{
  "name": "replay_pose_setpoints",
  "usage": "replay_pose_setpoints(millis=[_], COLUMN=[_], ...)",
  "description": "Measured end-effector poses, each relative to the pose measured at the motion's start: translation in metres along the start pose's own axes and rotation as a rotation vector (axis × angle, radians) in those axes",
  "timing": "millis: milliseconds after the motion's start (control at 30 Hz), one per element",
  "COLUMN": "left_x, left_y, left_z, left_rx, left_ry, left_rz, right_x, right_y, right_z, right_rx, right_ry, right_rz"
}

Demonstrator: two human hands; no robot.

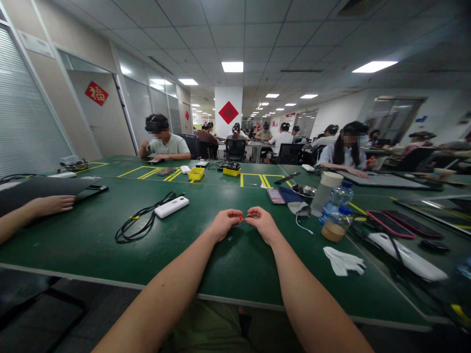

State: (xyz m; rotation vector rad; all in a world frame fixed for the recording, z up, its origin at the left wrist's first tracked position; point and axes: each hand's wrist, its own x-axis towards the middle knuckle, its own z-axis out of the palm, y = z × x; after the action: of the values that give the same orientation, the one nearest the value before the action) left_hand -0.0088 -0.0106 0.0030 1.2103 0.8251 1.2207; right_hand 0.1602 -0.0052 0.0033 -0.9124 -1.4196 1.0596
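Observation:
My left hand and my right hand meet fingertip to fingertip just above the green table. Both are closed in a pinch on a tiny orange-red object held between them. It is too small to name. Both forearms stretch out from the table's near edge.
A white power bank with a coiled black cable lies to the left. Another person's hand rests at far left. Bottles, phones and a white cloth sit to the right. Yellow boxes and seated people are beyond.

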Motion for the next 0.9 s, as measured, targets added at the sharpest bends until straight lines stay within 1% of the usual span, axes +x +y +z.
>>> replay_pose_setpoints(millis=[133, 300, 400, 633, 767, 900], left_x=[0.0011, 0.0002, -0.0004, -0.0004, 0.0003, 0.0023], left_y=[-0.0008, -0.0018, -0.0015, -0.0013, -0.0014, -0.0019], left_z=[0.0012, 0.0019, 0.0014, 0.0006, 0.0003, -0.0003], left_rx=[0.041, 0.032, 0.059, 0.087, 0.056, 0.011], left_ry=[0.016, 0.003, -0.005, 0.008, 0.006, 0.000], left_rz=[-0.009, -0.001, 0.015, 0.014, 0.005, -0.026], right_x=[0.0017, 0.0010, 0.0006, -0.0015, -0.0018, -0.0008], right_y=[0.0018, 0.0034, 0.0028, -0.0032, -0.0045, -0.0034], right_z=[-0.0026, -0.0001, 0.0017, -0.0001, -0.0008, -0.0008], right_rx=[-0.043, -0.082, -0.086, -0.190, -0.243, -0.237], right_ry=[-0.030, -0.045, -0.064, -0.067, -0.065, -0.090], right_rz=[-0.027, 0.037, 0.050, -0.003, -0.043, -0.055])
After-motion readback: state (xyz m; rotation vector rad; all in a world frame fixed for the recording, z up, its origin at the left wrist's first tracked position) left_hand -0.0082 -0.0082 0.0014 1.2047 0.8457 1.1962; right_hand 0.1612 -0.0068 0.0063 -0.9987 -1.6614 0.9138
